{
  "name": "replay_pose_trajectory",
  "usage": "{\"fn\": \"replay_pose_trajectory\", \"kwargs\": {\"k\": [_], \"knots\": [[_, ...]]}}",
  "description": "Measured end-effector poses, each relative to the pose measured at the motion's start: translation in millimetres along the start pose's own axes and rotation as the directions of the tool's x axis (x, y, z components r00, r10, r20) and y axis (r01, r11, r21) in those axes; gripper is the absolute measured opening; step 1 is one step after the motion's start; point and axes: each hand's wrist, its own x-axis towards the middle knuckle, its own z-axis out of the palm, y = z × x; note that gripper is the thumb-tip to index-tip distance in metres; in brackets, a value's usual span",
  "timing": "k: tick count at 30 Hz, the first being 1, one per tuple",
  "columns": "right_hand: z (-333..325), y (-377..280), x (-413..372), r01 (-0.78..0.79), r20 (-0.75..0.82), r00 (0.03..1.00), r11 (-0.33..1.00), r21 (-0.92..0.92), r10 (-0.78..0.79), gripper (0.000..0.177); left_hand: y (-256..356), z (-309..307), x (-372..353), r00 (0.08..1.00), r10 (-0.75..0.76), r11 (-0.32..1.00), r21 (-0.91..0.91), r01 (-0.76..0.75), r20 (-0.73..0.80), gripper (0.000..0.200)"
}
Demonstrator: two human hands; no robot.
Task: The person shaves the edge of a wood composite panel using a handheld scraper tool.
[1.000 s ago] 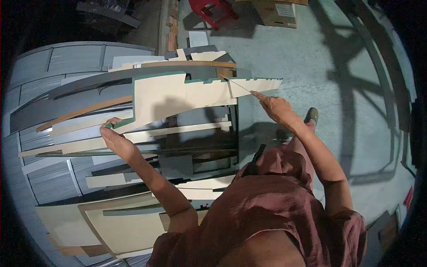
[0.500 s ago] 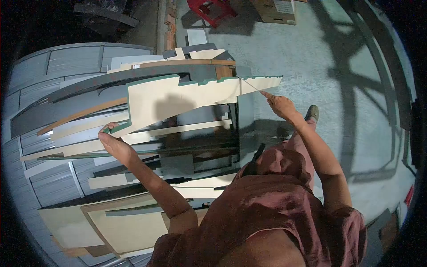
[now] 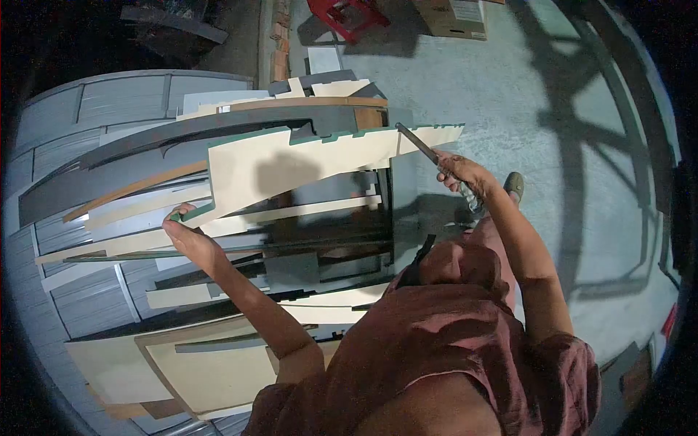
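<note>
A long cream board [image 3: 265, 163] with a notched green upper edge lies over the stacked pieces. My left hand [image 3: 186, 224] has its fingers curled round the board's lower left corner. To the right of the board, my right hand [image 3: 465, 176] is closed on the handle of a long, flat grey tool [image 3: 418, 141]. The tool's far tip meets the board's notched edge near its narrow right end. Part of the handle, grey and shiny, shows below my right palm.
Under the board are cream, grey and brown strips [image 3: 138, 190] on a grey panelled surface [image 3: 87, 291]. A framed cream panel [image 3: 196, 378] lies lower left. A red stool [image 3: 349, 18] and cardboard box [image 3: 452, 18] stand at the top.
The tool in my right hand has turned, and its flat side now shows wider. My right hand's fingers have shifted round the handle. My left hand and the board stay nearly in place.
</note>
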Motion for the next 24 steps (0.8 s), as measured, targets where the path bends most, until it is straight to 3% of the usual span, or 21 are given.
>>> {"fn": "replay_pose_trajectory", "kwargs": {"k": [8, 10, 14, 16, 17, 18, 19, 20, 22, 24], "knots": [[-5, -4, 5, -0.029, 0.091, 0.996, 0.995, 0.091, 0.021, 0.044, -5, 1, 2, 1.0, -0.028, 1.0, -0.006, 0.028, -0.005, 0.05], [-1, -13, 2, -0.031, 0.014, 0.999, 0.988, -0.15, 0.033, 0.043, -13, -6, 6, 0.999, -0.044, 0.999, -0.004, 0.044, 0.016, 0.051], [1, -13, 6, -0.059, -0.033, 0.998, 0.968, -0.242, 0.052, 0.043, -18, -10, 7, 0.998, -0.047, 0.999, -0.004, 0.047, 0.041, 0.053], [-1, -5, 17, -0.011, -0.11, 0.992, 0.803, -0.596, -0.068, 0.043, -18, -9, 6, 0.998, -0.045, 0.999, -0.001, 0.045, 0.04, 0.053], [-5, 9, 30, -0.012, -0.111, 0.992, 0.803, -0.596, -0.067, 0.043, -18, -9, 7, 0.998, -0.043, 0.999, 0.003, 0.043, 0.039, 0.054], [-14, 30, 47, 0.07, -0.117, 0.941, 0.521, -0.851, -0.317, 0.045, -16, -8, 6, 0.998, -0.044, 0.999, 0.003, 0.044, 0.039, 0.054], [-12, 34, 50, 0.067, -0.028, 0.844, 0.156, -0.985, -0.536, 0.048, -12, -6, 4, 0.999, -0.027, 1.0, 0.013, 0.027, 0.045, 0.054], [-13, 39, 51, 0.067, -0.027, 0.844, 0.156, -0.985, -0.536, 0.048, -10, -5, 3, 0.999, -0.011, 1.0, 0.024, 0.009, 0.05, 0.054], [4, 26, 34, -0.18, -0.171, 0.88, 0.02, -0.983, -0.442, 0.055, -10, -6, 4, 0.998, -0.003, 1.0, 0.031, 0.002, 0.057, 0.054], [11, 20, 25, -0.214, -0.182, 0.881, -0.024, -0.977, -0.436, 0.059, -10, -5, 4, 0.998, 0.004, 0.999, 0.036, -0.007, 0.065, 0.054]]}}
